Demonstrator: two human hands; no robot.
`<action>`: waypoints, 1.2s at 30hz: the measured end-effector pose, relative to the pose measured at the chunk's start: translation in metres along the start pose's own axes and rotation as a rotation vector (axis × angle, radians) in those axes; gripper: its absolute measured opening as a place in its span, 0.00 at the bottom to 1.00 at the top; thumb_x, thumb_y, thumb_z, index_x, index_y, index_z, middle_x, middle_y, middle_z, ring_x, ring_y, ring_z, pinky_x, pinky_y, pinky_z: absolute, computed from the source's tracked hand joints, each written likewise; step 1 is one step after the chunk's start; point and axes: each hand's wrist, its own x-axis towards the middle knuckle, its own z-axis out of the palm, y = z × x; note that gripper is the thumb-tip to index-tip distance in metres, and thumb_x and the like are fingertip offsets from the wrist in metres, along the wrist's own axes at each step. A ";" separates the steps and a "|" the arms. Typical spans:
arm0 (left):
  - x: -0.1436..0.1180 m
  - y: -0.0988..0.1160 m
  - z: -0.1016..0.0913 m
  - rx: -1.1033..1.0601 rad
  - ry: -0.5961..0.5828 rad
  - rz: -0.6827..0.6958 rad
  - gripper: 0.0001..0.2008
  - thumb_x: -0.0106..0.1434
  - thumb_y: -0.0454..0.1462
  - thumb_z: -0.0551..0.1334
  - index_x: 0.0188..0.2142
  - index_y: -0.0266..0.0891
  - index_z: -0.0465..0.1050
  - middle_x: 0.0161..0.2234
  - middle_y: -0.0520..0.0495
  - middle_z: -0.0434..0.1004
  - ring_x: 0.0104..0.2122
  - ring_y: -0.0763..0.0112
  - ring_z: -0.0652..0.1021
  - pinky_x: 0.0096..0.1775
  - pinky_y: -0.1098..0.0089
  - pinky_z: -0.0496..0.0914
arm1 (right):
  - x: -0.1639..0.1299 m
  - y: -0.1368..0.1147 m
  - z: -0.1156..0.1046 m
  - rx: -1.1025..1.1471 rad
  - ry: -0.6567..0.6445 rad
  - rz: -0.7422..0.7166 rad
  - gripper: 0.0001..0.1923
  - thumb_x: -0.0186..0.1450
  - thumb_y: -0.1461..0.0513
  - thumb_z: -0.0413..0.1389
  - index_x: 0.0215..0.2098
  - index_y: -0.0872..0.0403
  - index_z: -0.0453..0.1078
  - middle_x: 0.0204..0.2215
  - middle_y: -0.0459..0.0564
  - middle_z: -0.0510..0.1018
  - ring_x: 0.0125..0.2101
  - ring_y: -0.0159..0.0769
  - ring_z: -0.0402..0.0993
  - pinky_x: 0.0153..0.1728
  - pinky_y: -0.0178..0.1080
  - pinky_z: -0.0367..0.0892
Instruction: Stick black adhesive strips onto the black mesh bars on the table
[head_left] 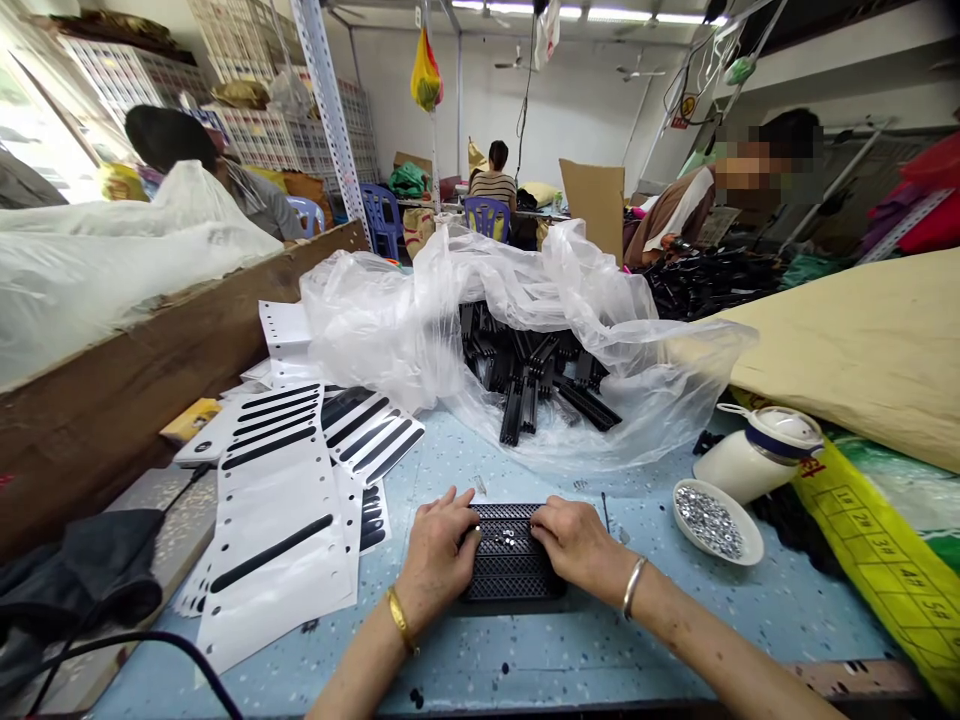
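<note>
Two hands, my left hand (pixel 439 555) and right hand (pixel 574 545), rest loosely curled on a black ribbed plastic block (pixel 510 560). I see tiny silver pieces (pixel 508 534) on it. Neither hand grips anything.

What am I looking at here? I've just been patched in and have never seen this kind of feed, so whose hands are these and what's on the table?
There is no machine here. The one picture comes from a camera on a person's head, looking forward and down. The left hand and right hand both rest on a black ridged tray with tiny silvery bits on it, lying on the blue table. Neither hand grips anything that I can see. To the right sits a small white dish of silvery bits. To the left lie white cards carrying black strips. Behind is a clear plastic bag of black parts. Other people work farther back.
</note>
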 end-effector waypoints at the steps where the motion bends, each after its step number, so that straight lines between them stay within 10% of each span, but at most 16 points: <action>1: -0.001 -0.002 0.000 0.007 0.011 0.017 0.10 0.57 0.28 0.59 0.35 0.39 0.76 0.52 0.41 0.74 0.55 0.45 0.71 0.48 0.46 0.69 | -0.001 0.002 0.000 0.015 0.002 0.008 0.05 0.63 0.67 0.56 0.34 0.55 0.75 0.29 0.49 0.76 0.30 0.34 0.73 0.32 0.33 0.61; 13: -0.028 -0.008 -0.007 0.232 0.132 0.234 0.22 0.58 0.25 0.52 0.48 0.39 0.72 0.53 0.41 0.74 0.55 0.46 0.71 0.47 0.44 0.69 | -0.036 0.012 0.004 0.053 0.239 -0.131 0.18 0.66 0.70 0.45 0.48 0.58 0.73 0.26 0.50 0.72 0.25 0.35 0.69 0.28 0.35 0.61; 36: -0.034 -0.013 -0.005 0.341 0.070 0.277 0.28 0.53 0.22 0.52 0.52 0.37 0.71 0.53 0.36 0.71 0.57 0.43 0.66 0.50 0.45 0.65 | -0.048 0.017 0.010 -0.233 0.122 -0.150 0.25 0.61 0.75 0.46 0.54 0.58 0.70 0.27 0.53 0.72 0.27 0.36 0.66 0.29 0.38 0.57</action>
